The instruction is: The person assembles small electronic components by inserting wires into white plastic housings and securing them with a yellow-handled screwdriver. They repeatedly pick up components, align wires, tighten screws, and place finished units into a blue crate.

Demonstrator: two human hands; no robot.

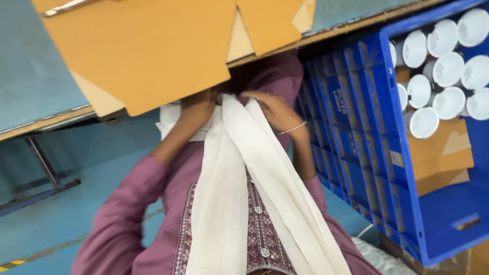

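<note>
Left hand closed on the white scarf at my lap, fingers curled into the cloth under the table edge. Right hand pinched on the same scarf's other fold. Scarf hangs in 2 long bands down my purple tunic. Risk, my judgement: loose cloth could snag on the flat cardboard sheet overhanging the table, dragging it off. View is blurred; grip detail uncertain. Blue crate stands just beside my right arm, holding white cylinders and cardboard, crowding that elbow.
</note>
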